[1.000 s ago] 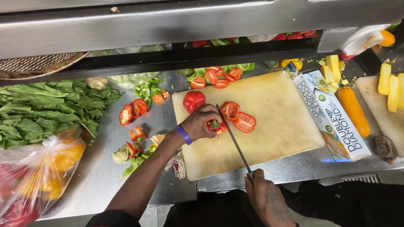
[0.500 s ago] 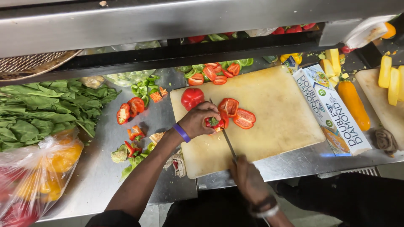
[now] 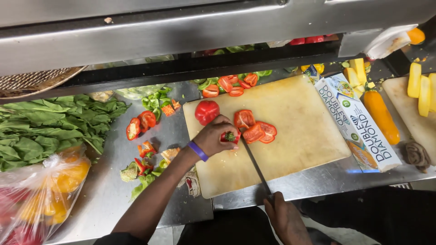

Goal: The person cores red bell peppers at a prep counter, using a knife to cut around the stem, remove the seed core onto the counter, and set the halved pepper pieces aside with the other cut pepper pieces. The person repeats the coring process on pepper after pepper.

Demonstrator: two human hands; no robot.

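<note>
Our left fingers [image 3: 221, 128] are curled together over a red pepper piece [image 3: 230, 136] with its green stem end, pinning it to the cutting board [image 3: 299, 136]. Our left hand [image 3: 212, 136] sits just beside a whole red pepper [image 3: 206, 111]. Our right hand [image 3: 284, 218] is closed round the handle of the knife [image 3: 255, 163] at the near edge of the board, and the blade runs up to the pinned piece.

Compared with a moment ago, the right hand has drawn back toward us after pushing in closer, so the blade looks to be in a back-and-forth stroke. The left hand has hardly shifted. We judge that the cut through this piece is under way, not done.

Three cut pepper pieces [image 3: 255, 128] lie just right of the blade tip. More slices [image 3: 230, 85] sit beyond the board's far edge, scraps [image 3: 145, 122] lie to the left on the steel counter [image 3: 109, 195], and a carton [image 3: 359, 122] lies to the right.
</note>
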